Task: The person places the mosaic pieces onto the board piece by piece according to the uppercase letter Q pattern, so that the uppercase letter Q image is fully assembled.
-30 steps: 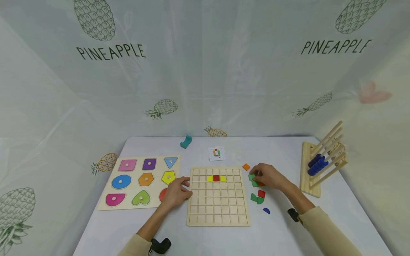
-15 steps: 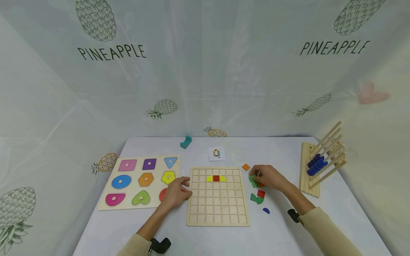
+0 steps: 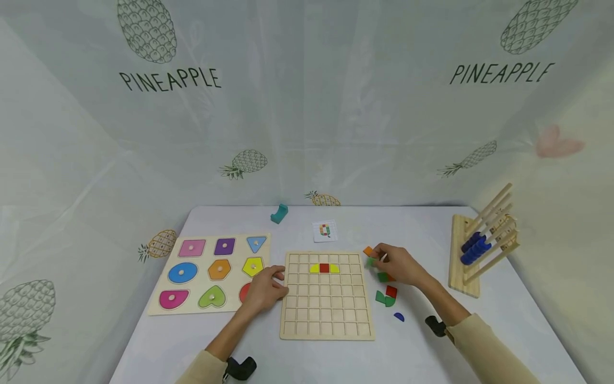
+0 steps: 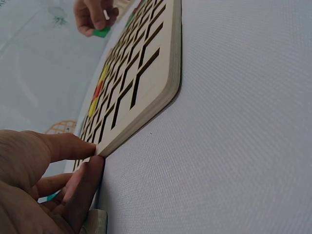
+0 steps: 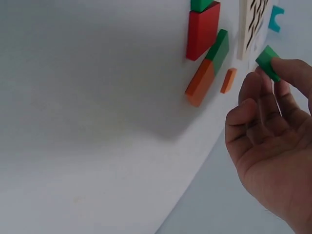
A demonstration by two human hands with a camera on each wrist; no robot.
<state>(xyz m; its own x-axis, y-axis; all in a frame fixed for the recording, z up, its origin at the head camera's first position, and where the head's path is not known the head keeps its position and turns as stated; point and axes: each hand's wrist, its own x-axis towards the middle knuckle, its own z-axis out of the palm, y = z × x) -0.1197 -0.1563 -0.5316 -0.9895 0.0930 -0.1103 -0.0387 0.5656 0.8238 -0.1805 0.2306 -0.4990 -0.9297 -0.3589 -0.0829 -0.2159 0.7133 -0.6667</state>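
My left hand (image 3: 263, 289) holds the left edge of a wooden grid board (image 3: 326, 314); in the left wrist view its thumb and a finger (image 4: 87, 183) meet at the board's edge. A red square (image 3: 324, 268) sits in the grid between two yellow pieces (image 3: 314, 268). To the right of the board, my right hand (image 3: 399, 264) pinches a small green block (image 5: 268, 62) between thumb and fingers, raised off the table in the right wrist view. Near it lie an orange square (image 3: 368, 250) and a green block touching an orange block (image 5: 200, 84).
Closer to me lie a red square (image 3: 391, 292), two green pieces (image 3: 389, 301) and a blue half-circle (image 3: 399, 317). A pattern card (image 3: 324, 231) and a teal arch block (image 3: 279, 214) are behind the board. A shape puzzle (image 3: 192, 277) stands left, a bead rack (image 3: 460, 256) right.
My right hand has picked the green block out from the group of pieces and moved it slightly left, toward the board. The left hand stays at the board's edge.
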